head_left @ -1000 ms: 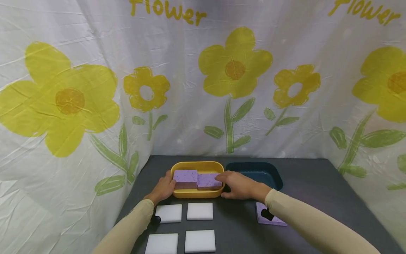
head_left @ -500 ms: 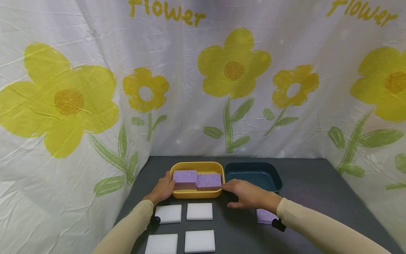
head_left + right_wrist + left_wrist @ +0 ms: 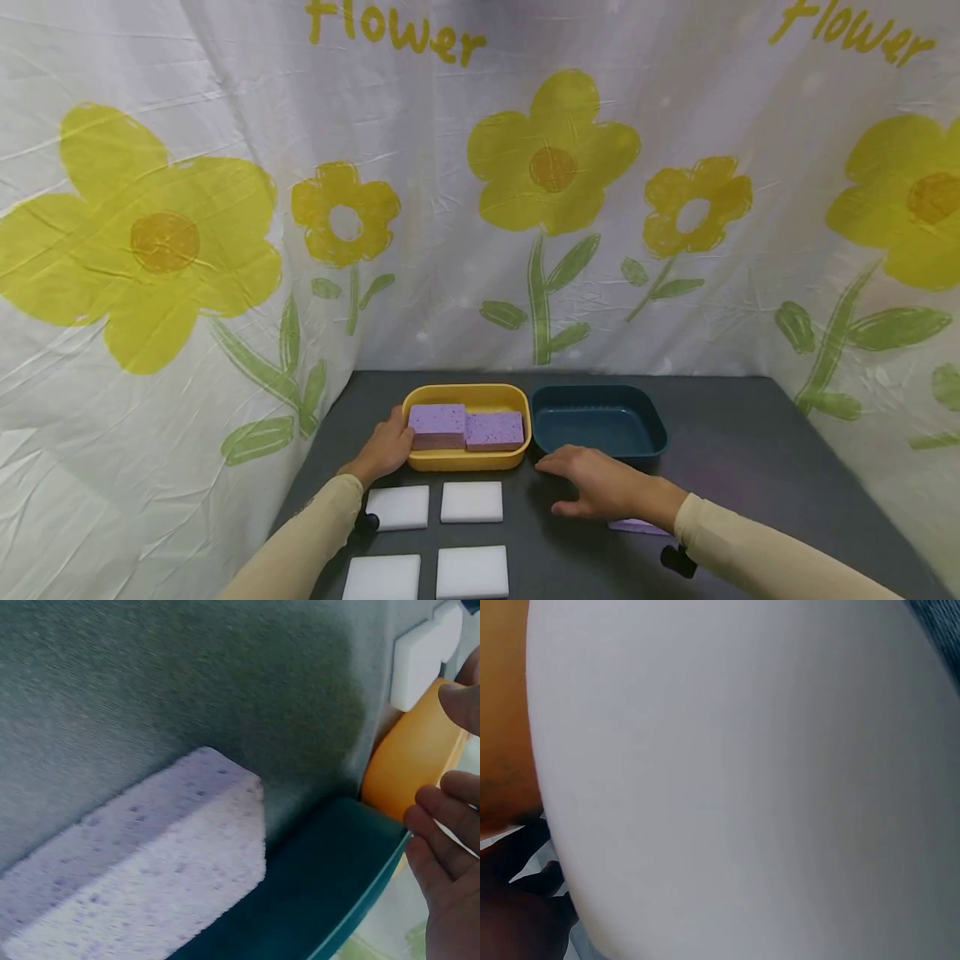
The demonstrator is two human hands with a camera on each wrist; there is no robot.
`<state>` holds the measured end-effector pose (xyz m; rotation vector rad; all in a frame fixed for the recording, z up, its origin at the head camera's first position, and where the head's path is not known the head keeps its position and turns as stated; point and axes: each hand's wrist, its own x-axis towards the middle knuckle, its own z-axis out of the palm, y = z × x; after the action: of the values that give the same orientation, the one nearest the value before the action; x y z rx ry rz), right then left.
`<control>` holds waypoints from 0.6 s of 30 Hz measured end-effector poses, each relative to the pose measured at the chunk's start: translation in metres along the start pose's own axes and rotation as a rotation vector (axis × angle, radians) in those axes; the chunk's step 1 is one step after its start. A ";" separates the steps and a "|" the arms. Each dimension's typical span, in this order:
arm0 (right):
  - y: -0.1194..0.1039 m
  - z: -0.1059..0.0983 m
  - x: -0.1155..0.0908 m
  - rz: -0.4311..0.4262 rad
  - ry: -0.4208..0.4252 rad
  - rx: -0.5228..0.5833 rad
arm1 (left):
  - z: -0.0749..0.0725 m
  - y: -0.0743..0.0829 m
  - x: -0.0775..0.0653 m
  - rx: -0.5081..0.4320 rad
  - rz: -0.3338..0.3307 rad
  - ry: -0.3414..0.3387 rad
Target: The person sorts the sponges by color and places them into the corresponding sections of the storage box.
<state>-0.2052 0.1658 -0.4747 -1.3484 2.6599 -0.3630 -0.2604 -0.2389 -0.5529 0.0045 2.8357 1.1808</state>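
My left hand [image 3: 386, 447] grips the left end of the yellow tray [image 3: 468, 460], its thumb over the rim beside a purple sponge [image 3: 437, 421]. A second purple sponge [image 3: 495, 428] lies to the right of that one in the tray. Spread and relaxed, my right hand [image 3: 600, 483] hovers over the table in front of the teal tray [image 3: 649, 457], holding nothing. Beneath its wrist lies another purple sponge [image 3: 150, 870], mostly covered in the head view. A white block [image 3: 727, 780] fills most of the left wrist view, hiding much of the left hand [image 3: 525, 922].
Several white sponge-like blocks [image 3: 472, 502] lie in two rows on the dark table [image 3: 720, 442], in front of the yellow tray. The teal tray stands right beside the yellow one. A white curtain [image 3: 420, 342] with yellow flowers encloses the back and sides.
My right hand has let go of the sponge at the right of the yellow tray and drawn back to the right and nearer me. The left hand stays at the tray's left end.
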 end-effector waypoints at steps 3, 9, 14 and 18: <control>0.001 0.002 -0.006 -0.002 0.011 0.008 | 0.000 -0.001 0.000 0.000 0.004 0.004; 0.008 0.006 -0.020 0.001 0.032 0.024 | 0.001 -0.003 0.001 0.006 0.008 0.009; 0.019 0.013 -0.031 0.001 0.052 0.002 | 0.001 -0.004 0.001 0.001 0.011 0.007; 0.029 0.018 -0.043 0.021 0.058 -0.008 | 0.002 -0.004 0.002 -0.010 0.010 0.005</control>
<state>-0.1983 0.2143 -0.4991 -1.3305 2.7231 -0.3957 -0.2619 -0.2409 -0.5572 0.0157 2.8373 1.1989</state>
